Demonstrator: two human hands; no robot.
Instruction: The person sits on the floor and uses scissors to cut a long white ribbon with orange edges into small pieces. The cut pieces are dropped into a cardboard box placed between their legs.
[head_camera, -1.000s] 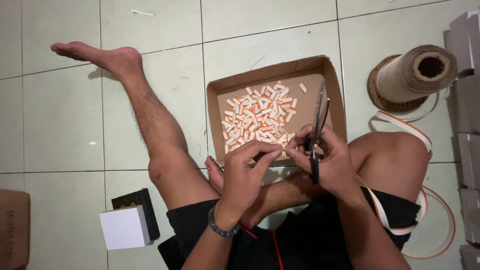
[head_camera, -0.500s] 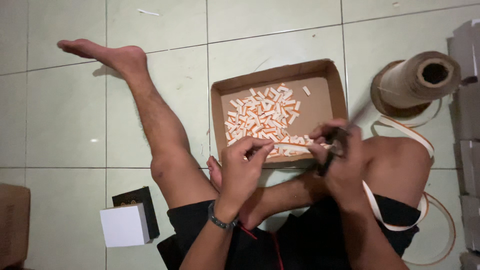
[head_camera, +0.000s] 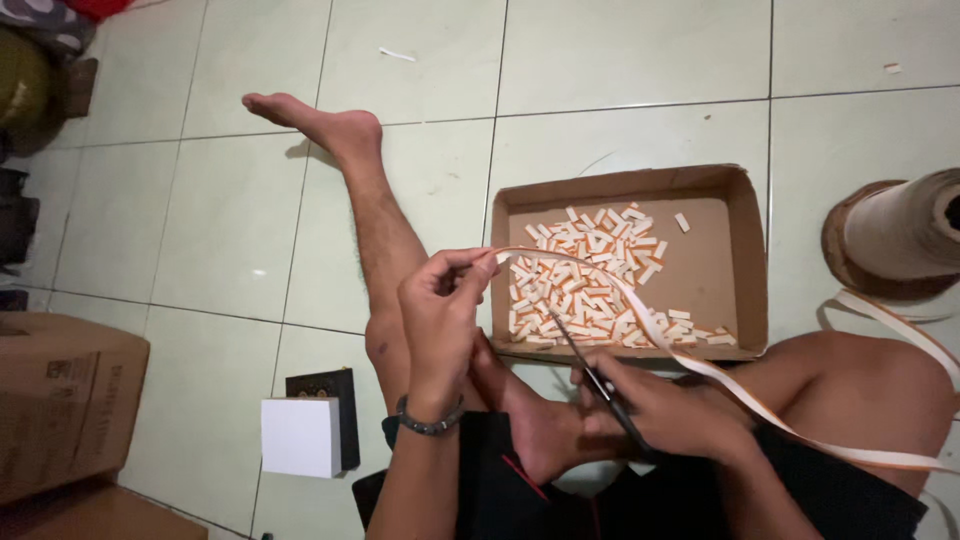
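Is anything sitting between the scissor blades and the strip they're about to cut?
Nothing visible. The scissors in the right hand point up at the strip, which the left hand holds taut over the cardboard tray.

pale green tile floor (head_camera: 620, 60), dim light

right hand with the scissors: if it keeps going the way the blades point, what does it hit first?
Likely the white-and-orange strip stretched across the blade tips; the right hand points up-left. Beyond that, the cut pieces in the cardboard tray. Depth is unclear.
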